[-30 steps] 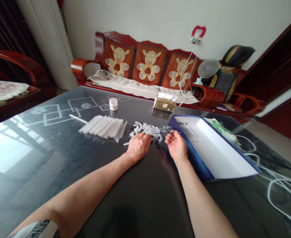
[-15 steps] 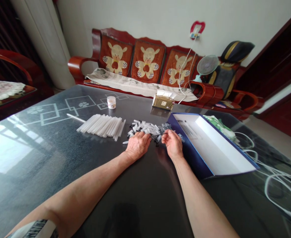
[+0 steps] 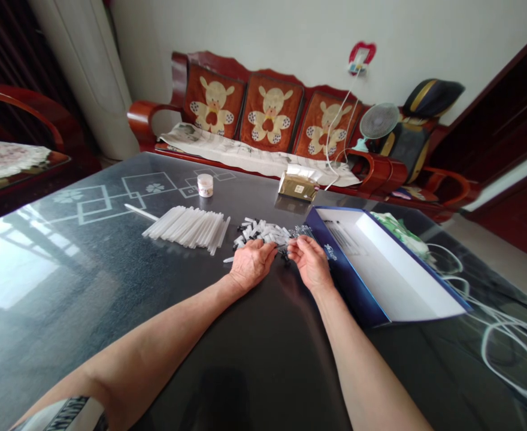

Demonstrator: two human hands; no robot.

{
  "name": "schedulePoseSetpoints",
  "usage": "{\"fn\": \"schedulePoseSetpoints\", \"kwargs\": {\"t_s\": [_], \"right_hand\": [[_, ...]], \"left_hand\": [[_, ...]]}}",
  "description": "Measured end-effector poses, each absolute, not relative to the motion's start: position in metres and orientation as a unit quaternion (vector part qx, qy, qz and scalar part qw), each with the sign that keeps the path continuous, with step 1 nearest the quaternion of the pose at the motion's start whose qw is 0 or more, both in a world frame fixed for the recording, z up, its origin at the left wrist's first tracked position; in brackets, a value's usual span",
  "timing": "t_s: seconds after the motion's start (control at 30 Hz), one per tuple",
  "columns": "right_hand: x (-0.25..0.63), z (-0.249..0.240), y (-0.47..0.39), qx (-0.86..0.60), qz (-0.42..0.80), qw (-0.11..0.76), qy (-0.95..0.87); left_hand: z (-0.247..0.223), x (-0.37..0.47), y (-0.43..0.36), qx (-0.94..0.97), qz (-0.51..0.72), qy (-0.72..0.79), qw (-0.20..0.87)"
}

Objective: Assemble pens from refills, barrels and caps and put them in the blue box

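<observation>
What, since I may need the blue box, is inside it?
Several thin, pale sticks with dark ends lie in the box, toward its far end. Its left wall hides the strip just behind it, so anything there cannot be seen.

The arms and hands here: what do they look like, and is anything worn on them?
The left hand and right hand are human and gloveless. The left arm is bare up to a whitish sleeve with a dark patterned band; the right arm is bare wherever it shows.

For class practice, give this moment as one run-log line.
left hand: at small-parts pile | right hand: near blue box | between them: thin dark piece
</observation>
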State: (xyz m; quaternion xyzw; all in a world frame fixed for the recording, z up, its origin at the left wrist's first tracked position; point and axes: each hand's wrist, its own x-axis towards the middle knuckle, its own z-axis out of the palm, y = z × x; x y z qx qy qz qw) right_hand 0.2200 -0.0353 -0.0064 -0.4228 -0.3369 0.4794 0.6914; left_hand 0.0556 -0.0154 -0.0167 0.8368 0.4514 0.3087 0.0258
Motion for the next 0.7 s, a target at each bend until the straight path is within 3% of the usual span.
{"fn": "schedulePoseSetpoints", "kwargs": {"t_s": [0.23,0.53,0.7], "right_hand": [[0.214,-0.011,-0.036,-0.491,0.429,0.658,-0.378],[0.210,-0.008,-0.043,-0.560,0.278,0.519,-0.583],[0.229,-0.005,-0.041,-0.582,0.237,0.490,-0.604]], "left_hand": [[-0.021,0.059,-0.012,0.851,0.346,0.395,0.021],[-0.025,0.058,-0.011,0.847,0.354,0.396,0.026],[-0.022,0.057,-0.013,0.847,0.332,0.415,0.013]]}}
